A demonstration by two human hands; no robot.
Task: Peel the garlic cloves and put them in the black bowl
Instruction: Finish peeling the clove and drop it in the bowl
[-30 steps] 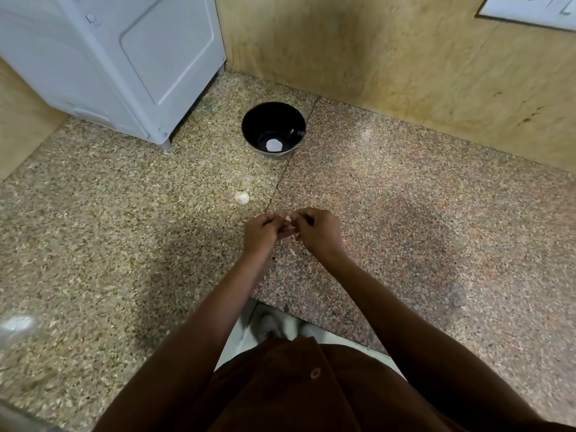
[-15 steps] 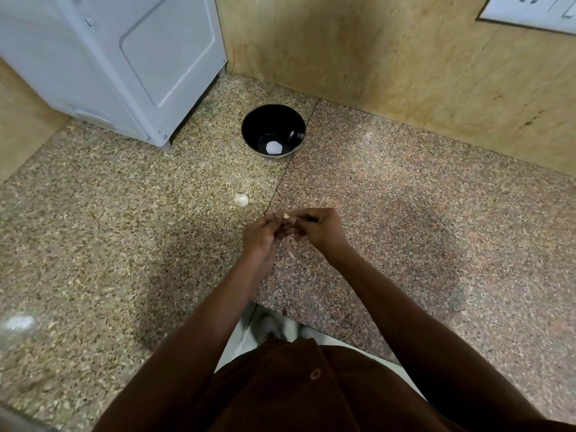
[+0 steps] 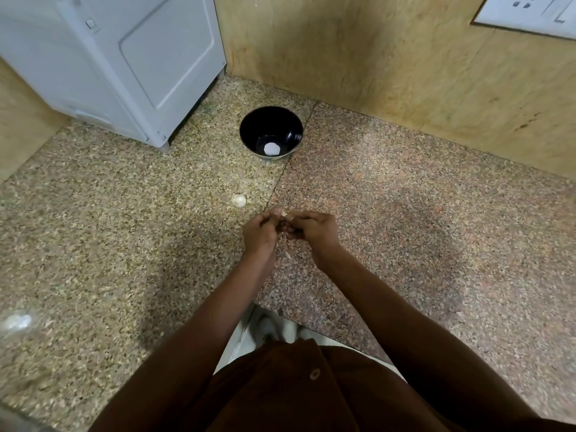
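Observation:
My left hand (image 3: 260, 233) and my right hand (image 3: 314, 230) meet over the granite counter, fingertips together. Between them they pinch a small pale garlic clove (image 3: 284, 215), mostly hidden by the fingers. The black bowl (image 3: 249, 132) stands farther back near the wall corner, with one white peeled clove (image 3: 271, 149) lying at its bottom. Another pale garlic clove (image 3: 239, 200) lies loose on the counter, left of and just beyond my hands.
A white appliance (image 3: 124, 63) stands at the back left. Wooden wall panels (image 3: 389, 57) close the back, with a white socket plate (image 3: 530, 12) at the top right. The counter's front edge (image 3: 311, 325) runs just under my forearms. Small skin flakes (image 3: 288, 254) lie below my hands.
Both hands stay together in the same spot, fingers working slightly at the clove. The camera has tilted a little, so the bowl sits slightly lower in view.

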